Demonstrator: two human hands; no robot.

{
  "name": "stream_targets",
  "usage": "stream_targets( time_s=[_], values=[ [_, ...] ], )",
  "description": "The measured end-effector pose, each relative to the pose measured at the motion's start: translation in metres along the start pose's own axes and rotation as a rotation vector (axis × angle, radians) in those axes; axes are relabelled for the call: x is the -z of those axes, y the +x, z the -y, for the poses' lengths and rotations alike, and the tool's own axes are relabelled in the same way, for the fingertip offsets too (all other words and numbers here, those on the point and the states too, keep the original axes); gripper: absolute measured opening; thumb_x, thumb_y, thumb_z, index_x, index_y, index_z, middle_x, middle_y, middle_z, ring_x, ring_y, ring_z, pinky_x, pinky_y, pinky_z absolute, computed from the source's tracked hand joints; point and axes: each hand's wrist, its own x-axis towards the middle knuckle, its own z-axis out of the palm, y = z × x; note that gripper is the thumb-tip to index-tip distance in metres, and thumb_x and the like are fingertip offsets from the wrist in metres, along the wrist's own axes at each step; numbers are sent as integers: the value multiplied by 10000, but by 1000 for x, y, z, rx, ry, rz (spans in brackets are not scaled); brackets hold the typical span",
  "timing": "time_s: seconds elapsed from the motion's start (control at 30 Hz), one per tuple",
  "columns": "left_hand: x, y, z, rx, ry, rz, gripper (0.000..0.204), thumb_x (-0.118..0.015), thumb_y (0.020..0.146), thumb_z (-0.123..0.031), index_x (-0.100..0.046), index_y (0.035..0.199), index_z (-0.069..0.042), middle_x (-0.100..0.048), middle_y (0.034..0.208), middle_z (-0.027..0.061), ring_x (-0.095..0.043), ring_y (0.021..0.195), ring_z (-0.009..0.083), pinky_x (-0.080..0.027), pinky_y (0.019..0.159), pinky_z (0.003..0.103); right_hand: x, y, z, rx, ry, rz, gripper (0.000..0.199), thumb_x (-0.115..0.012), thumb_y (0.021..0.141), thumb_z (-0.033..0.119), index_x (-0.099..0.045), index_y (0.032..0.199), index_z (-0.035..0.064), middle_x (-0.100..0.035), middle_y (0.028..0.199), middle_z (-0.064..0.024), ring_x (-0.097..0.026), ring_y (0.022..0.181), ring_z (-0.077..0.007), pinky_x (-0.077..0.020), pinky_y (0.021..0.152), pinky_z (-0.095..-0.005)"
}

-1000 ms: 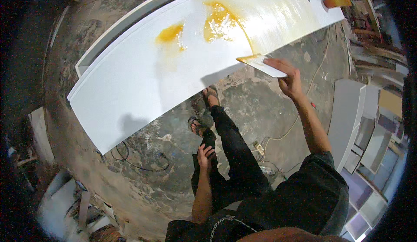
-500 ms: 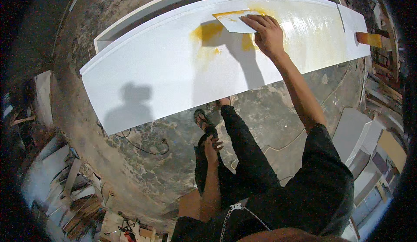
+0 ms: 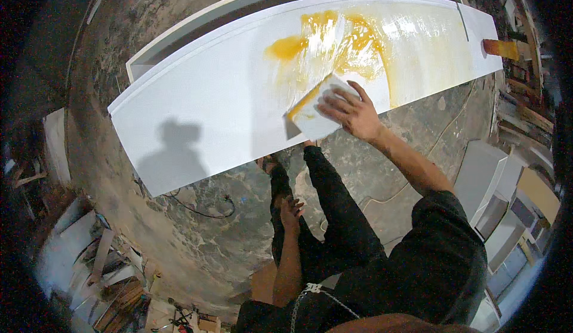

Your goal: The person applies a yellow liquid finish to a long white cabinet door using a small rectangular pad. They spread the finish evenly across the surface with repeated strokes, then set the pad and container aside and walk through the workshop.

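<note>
My right hand is closed on a flat white spreader, a thin rectangular piece whose left edge carries yellow glue-like liquid. It is at the near edge of a long white panel, tilted over the surface. Wet yellow liquid lies in streaks and patches across the panel's middle, with a thicker blot to their left. Toward the right a thin, pale yellow film shines. My left hand rests on my left leg, holding nothing, its fingers slightly apart.
An amber container stands at the panel's right end. Behind the panel runs a white, open-fronted frame. Cables lie on the stained concrete floor. Board offcuts are piled at left, with more panels at right.
My right hand has drawn the spreader from the far part of the panel toward the near edge. Yellow streaks now cover more of the middle. My left hand stays on my leg.
</note>
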Motion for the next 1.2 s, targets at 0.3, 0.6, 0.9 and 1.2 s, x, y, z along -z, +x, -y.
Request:
stream_targets(
  time_s=[0.3, 0.6, 0.9, 1.2],
  values=[
    [-8, 5, -8, 93, 0, -118, 657, -504, 959, -573, -434, 1381, -74, -606, 1144, 128, -636, 976, 253, -524, 829, 388, 14, 66, -116, -198, -232, -238, 625, -553, 786, 36, -564, 1341, 324, -595, 1341, 21, -542, 1244, -203, -281, 1150, -496],
    [-15, 7, 6, -12, 66, -103, 686, -503, 959, -571, -414, 1395, -50, -608, 1132, 131, -642, 949, 254, -534, 814, 379, -9, 80, -149, -218, -221, -251, 532, -582, 821, 73, -597, 1299, 304, -615, 1302, 1, -548, 1231, -204, -315, 1120, -503],
    [-23, 6, 6, 23, 44, -122, 664, -477, 976, -557, -408, 1404, -54, -614, 1140, 136, -647, 954, 251, -537, 808, 394, -8, 87, -151, -235, -261, -255, 496, -621, 823, 128, -603, 1286, 305, -618, 1298, 20, -553, 1223, -186, -317, 1118, -486],
    [-13, 8, 14, 12, -3, -125, 621, -480, 979, -533, -430, 1388, -69, -620, 1129, 130, -656, 935, 248, -535, 802, 380, 10, 72, -162, -255, -227, -283, 590, -572, 781, 10, -607, 1289, 309, -634, 1282, 19, -565, 1213, -180, -324, 1119, -466]
  ],
)
